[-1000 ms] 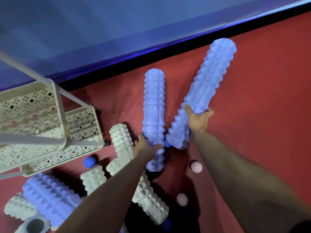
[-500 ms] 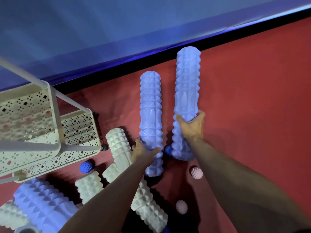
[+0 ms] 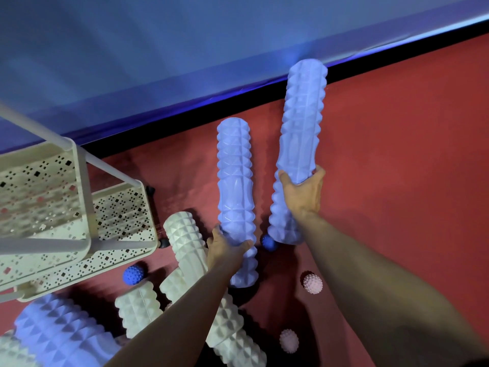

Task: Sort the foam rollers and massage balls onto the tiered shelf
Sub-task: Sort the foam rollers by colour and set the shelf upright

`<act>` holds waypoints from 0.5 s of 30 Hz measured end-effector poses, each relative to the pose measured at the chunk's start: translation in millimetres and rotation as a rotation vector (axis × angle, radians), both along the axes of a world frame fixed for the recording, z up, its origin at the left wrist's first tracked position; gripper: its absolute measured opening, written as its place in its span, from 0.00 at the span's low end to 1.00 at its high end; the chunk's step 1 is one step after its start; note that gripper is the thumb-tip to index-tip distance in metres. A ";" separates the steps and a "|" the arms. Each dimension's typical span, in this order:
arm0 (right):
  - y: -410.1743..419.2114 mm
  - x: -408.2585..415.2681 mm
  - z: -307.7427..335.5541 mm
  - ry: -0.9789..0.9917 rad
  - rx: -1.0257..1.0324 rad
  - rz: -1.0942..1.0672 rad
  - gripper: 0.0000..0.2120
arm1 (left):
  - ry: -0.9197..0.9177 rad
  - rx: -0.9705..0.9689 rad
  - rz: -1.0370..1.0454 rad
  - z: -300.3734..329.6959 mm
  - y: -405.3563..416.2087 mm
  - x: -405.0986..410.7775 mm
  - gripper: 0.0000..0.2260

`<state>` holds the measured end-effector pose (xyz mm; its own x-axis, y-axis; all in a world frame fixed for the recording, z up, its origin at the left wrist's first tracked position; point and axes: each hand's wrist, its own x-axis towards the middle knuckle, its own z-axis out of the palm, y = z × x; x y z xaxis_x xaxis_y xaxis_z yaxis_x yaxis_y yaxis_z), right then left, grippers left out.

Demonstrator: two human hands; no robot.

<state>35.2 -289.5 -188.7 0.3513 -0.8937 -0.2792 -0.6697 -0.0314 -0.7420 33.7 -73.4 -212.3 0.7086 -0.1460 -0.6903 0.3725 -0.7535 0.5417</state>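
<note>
left hand: your left hand (image 3: 225, 249) is wrapped round the lower part of the left blue roller (image 3: 235, 192), thumb on one side, fingers curled round the other. Firm hold.
right hand: your right hand (image 3: 304, 193) grips the right blue roller (image 3: 300, 144) from below, a little under its middle, fingers curled up both sides.
left blue roller: long, knobbed, close to upright in view; its lower end sits below your hand, over the dark patch on the red floor (image 3: 410, 154). Can't tell if that end touches down.
right blue roller: longer-looking, top end reaches up over the black strip (image 3: 185, 120) at the foot of the blue wall (image 3: 185, 49). Runs roughly parallel to the other one, apart from it, no contact.
shelf: cream perforated tiered shelf (image 3: 66, 207) at your left, two tiers showing, white tube frame. No rollers or balls visible on the tiers in view.
white rollers: one long white roller (image 3: 188, 247) just left of your left hand, partly under your forearm; a short white roller (image 3: 139, 308) beside it; another white roller (image 3: 238, 337) under the forearm, lower down.
spare blue roller: a third blue roller (image 3: 58, 337) lies at bottom left, below the shelf.
blue balls: one blue spiky ball (image 3: 133, 274) next to the shelf's lower edge; a second blue ball (image 3: 268, 242) between the two held rollers' lower ends.
pink balls: one pink spiky ball (image 3: 312, 283) under your right forearm's left side, another pink ball (image 3: 289, 340) nearer you, both on the floor.
</note>
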 end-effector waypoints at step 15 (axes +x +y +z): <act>6.6 -25.4 -25.6 0.073 0.227 0.196 0.40 | 0.042 -0.104 0.065 1.4 -1.7 4.6 0.39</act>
<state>9.7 -282.9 -214.3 0.4821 -0.7229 -0.4949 -0.7193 -0.0042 -0.6947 38.3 -75.0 -210.9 0.6898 -0.1731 -0.7030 0.4424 -0.6679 0.5985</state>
